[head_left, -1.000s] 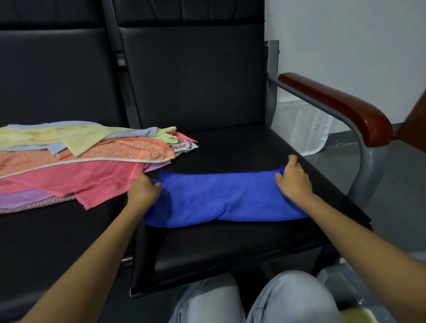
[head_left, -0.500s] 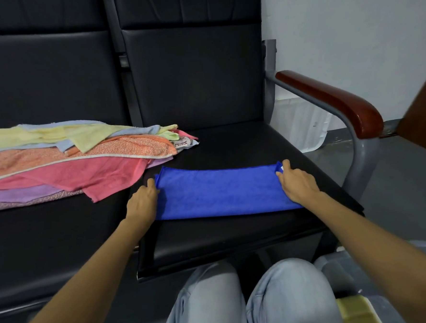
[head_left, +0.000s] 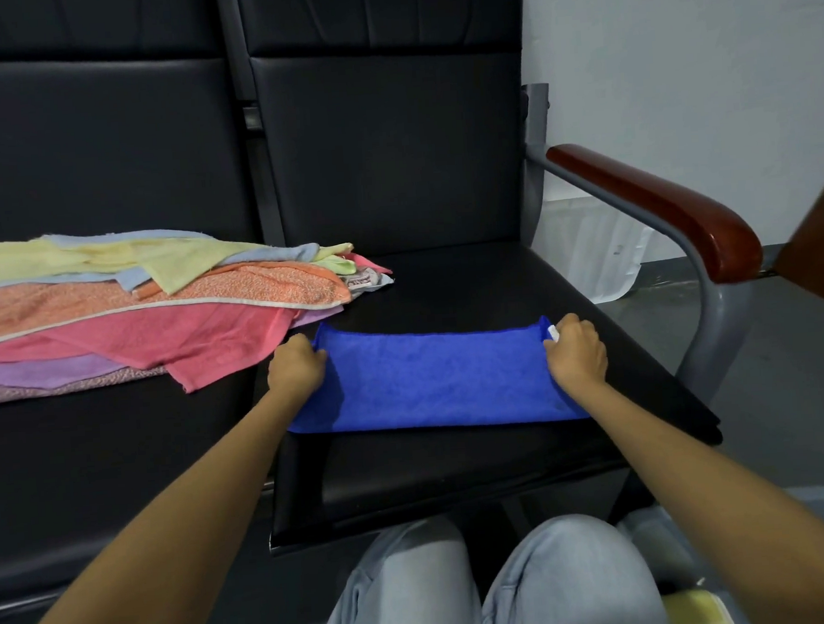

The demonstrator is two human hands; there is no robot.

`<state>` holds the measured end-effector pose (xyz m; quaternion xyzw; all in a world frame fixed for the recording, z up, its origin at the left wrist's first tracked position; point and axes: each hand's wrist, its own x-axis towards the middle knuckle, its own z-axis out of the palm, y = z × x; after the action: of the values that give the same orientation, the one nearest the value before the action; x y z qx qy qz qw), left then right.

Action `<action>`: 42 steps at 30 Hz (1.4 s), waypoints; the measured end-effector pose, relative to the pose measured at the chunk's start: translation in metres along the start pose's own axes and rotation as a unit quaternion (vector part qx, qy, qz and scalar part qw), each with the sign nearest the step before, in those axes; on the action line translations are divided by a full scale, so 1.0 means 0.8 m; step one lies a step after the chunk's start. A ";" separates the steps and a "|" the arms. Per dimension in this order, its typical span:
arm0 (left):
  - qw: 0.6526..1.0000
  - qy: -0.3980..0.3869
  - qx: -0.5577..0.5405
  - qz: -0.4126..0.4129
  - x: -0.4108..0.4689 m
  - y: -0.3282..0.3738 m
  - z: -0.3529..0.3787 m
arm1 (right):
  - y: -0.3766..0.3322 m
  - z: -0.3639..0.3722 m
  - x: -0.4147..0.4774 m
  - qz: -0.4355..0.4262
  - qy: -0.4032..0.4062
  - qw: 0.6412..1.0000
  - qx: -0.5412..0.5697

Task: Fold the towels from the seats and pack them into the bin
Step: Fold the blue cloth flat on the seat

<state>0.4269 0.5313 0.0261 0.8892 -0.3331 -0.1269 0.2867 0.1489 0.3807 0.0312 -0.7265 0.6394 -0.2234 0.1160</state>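
Note:
A blue towel [head_left: 436,378] lies folded into a flat strip on the right black seat [head_left: 463,468]. My left hand [head_left: 295,367] grips the strip's left end with curled fingers. My right hand [head_left: 576,350] grips its right end, beside a small white tag. A pile of unfolded towels [head_left: 125,310] in yellow, pale blue, orange, pink and purple covers the left seat. The grey bin [head_left: 666,552] shows at the bottom right behind my right arm, with a yellow folded towel [head_left: 698,612] in it.
A grey metal armrest with a red-brown wooden pad [head_left: 659,205] bounds the seat on the right. Black seat backs rise behind. My knees in light jeans [head_left: 485,592] sit below the seat's front edge. A white plastic bag [head_left: 590,257] lies on the floor by the wall.
The towel's near edge was folded up onto its far edge, turning a sagging shape into a flat, even strip. Both hands stayed at its ends.

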 end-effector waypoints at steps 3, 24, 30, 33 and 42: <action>0.999 0.034 -0.007 0.025 -0.001 0.002 -0.003 | 0.001 -0.002 -0.001 -0.027 0.022 0.998 0.061; 0.996 -0.003 0.041 -0.075 -0.007 -0.017 -0.008 | -0.062 0.023 -0.033 -0.269 -0.009 0.955 -0.126; 0.997 -0.021 0.029 -0.064 -0.012 -0.007 -0.009 | -0.118 0.067 -0.099 -0.265 -0.286 0.912 -0.125; 0.995 -0.019 -0.060 -0.073 -0.011 0.006 -0.014 | -0.123 0.071 -0.105 -0.247 -0.289 0.915 -0.134; 0.950 -0.061 -0.304 0.031 -0.031 0.143 -0.023 | -0.084 0.023 -0.069 -0.120 -0.276 0.927 0.224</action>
<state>0.3565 0.4852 0.1096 0.7398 -0.3226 -0.2676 0.5264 0.2118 0.4433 0.0357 -0.7858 0.4238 -0.1637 0.4197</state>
